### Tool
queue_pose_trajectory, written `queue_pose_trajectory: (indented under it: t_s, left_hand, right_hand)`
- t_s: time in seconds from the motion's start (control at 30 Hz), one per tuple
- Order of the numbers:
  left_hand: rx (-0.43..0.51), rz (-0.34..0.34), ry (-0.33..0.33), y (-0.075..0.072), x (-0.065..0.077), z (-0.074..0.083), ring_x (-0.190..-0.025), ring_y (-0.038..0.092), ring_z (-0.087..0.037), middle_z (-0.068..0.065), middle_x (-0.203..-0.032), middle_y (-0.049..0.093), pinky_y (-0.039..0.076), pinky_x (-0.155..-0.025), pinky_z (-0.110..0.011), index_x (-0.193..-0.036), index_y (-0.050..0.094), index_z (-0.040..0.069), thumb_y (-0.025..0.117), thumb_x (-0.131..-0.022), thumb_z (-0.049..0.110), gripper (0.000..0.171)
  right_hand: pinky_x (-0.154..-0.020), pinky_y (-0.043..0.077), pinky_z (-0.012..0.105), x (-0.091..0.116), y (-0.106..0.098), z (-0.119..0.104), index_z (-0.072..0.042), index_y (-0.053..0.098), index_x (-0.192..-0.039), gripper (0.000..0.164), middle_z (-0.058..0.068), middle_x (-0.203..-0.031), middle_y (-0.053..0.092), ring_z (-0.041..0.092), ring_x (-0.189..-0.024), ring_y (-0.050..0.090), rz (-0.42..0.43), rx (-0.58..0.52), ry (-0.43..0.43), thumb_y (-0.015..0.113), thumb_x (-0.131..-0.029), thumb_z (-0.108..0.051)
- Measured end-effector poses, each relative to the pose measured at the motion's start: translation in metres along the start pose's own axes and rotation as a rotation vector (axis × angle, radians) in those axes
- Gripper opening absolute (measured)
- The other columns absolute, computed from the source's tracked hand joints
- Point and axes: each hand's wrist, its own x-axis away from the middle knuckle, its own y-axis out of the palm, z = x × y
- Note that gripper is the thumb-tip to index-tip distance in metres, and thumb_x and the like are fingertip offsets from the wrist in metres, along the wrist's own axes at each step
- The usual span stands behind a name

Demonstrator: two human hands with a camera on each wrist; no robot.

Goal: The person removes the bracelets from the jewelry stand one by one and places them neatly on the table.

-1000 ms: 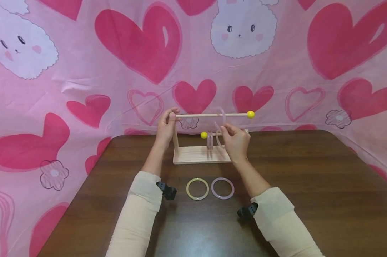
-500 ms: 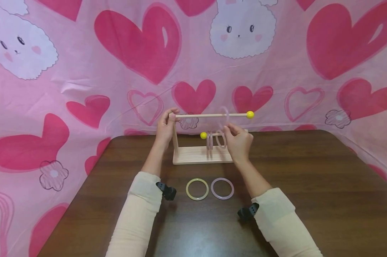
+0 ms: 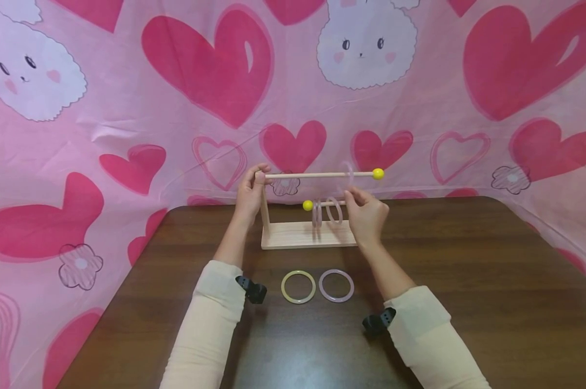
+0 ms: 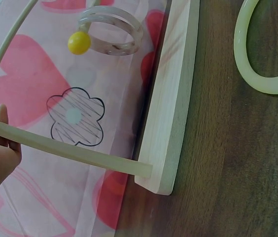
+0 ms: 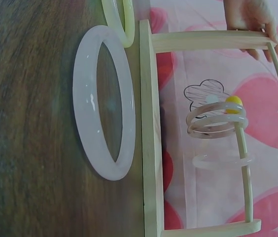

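In the head view, my left hand (image 3: 249, 194) grips the top of the left post (image 3: 266, 208) of a wooden ring rack, thumb in front and fingers behind. My right hand (image 3: 368, 216) pinches the lower edge of a translucent pale purple ring (image 3: 350, 168). That ring encircles the upper rod (image 3: 303, 175), close to the yellow ball (image 3: 378, 174) at its right end. On the shorter lower rod (image 5: 247, 192) hang two marbled rings (image 3: 317, 214) beside another yellow ball (image 3: 307, 205), and a clear pinkish ring (image 3: 334, 210) farther right. My right hand hides the rack's right post in the head view.
A yellow ring (image 3: 298, 287) and a purple ring (image 3: 336, 286) lie flat on the dark wooden table (image 3: 468, 270), in front of the rack's base (image 3: 303, 237). Behind the table hangs a pink cloth (image 3: 293, 97) printed with hearts.
My right hand has slid the pale purple ring rightward along the upper rod, toward the yellow ball. The left hand keeps its grip on the post.
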Motion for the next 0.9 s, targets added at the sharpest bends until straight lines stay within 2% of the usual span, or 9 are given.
queue_pose_trajectory:
  t_s: [0.1, 0.3, 0.4, 0.5, 0.63, 0.9]
  left_hand:
    - [-0.005, 0.001, -0.005, 0.000, 0.000, 0.000, -0.086, 0.058, -0.009, -0.016, -0.118, 0.056, 0.037, -0.094, -0.032, -0.121, 0.050, -0.005, 0.045, -0.093, 0.022, 0.039]
    - [0.003, 0.004, -0.002, -0.001, 0.000, -0.001, -0.099, 0.056, -0.034, -0.019, -0.118, 0.056, 0.038, -0.093, -0.032, -0.121, 0.050, -0.006, 0.045, -0.095, 0.016, 0.035]
    - [0.008, 0.005, -0.007, -0.001, 0.000, -0.001, -0.102, 0.053, -0.040, -0.018, -0.118, 0.056, 0.037, -0.093, -0.031, -0.122, 0.050, -0.005, 0.044, -0.096, 0.015, 0.033]
    - [0.009, 0.006, -0.010, -0.001, 0.000, -0.001, -0.100, 0.055, -0.036, -0.016, -0.117, 0.056, 0.038, -0.093, -0.031, -0.122, 0.050, -0.005, 0.045, -0.095, 0.016, 0.034]
    - [0.004, 0.009, -0.013, -0.001, 0.000, -0.001, -0.094, 0.058, -0.025, -0.013, -0.115, 0.058, 0.038, -0.092, -0.030, -0.122, 0.050, -0.005, 0.045, -0.094, 0.019, 0.036]
    - [0.004, 0.003, 0.002, 0.000, -0.001, -0.001, -0.085, 0.058, -0.008, -0.020, -0.119, 0.055, 0.038, -0.092, -0.031, -0.121, 0.050, -0.006, 0.045, -0.095, 0.015, 0.034]
  right_hand:
    - [-0.063, 0.052, 0.039, 0.001, -0.001, 0.001, 0.006, 0.072, -0.085, 0.012, 0.017, -0.077, 0.068, 0.029, -0.071, 0.067, 0.009, 0.003, 0.010, 0.072, -0.077, -0.003]
    - [-0.063, 0.051, 0.040, 0.001, -0.002, 0.005, 0.007, 0.071, -0.086, 0.013, 0.018, -0.077, 0.068, 0.030, -0.071, 0.067, 0.027, 0.004, 0.029, 0.072, -0.076, -0.001]
    - [-0.064, 0.052, 0.039, 0.001, -0.004, 0.005, 0.007, 0.071, -0.086, 0.014, 0.019, -0.078, 0.068, 0.030, -0.072, 0.067, 0.032, 0.006, 0.031, 0.072, -0.076, -0.003]
    - [-0.065, 0.052, 0.038, 0.001, -0.005, 0.006, 0.007, 0.071, -0.087, 0.015, 0.019, -0.079, 0.068, 0.029, -0.073, 0.067, 0.038, 0.004, 0.041, 0.072, -0.077, -0.004]
    - [-0.065, 0.052, 0.037, 0.000, -0.007, 0.008, 0.006, 0.071, -0.088, 0.015, 0.018, -0.080, 0.068, 0.028, -0.075, 0.067, 0.041, 0.013, 0.048, 0.072, -0.078, -0.006]
    - [-0.066, 0.051, 0.037, -0.003, -0.012, 0.012, 0.004, 0.072, -0.088, 0.015, 0.016, -0.080, 0.069, 0.027, -0.075, 0.068, 0.050, 0.034, 0.051, 0.071, -0.079, -0.008]
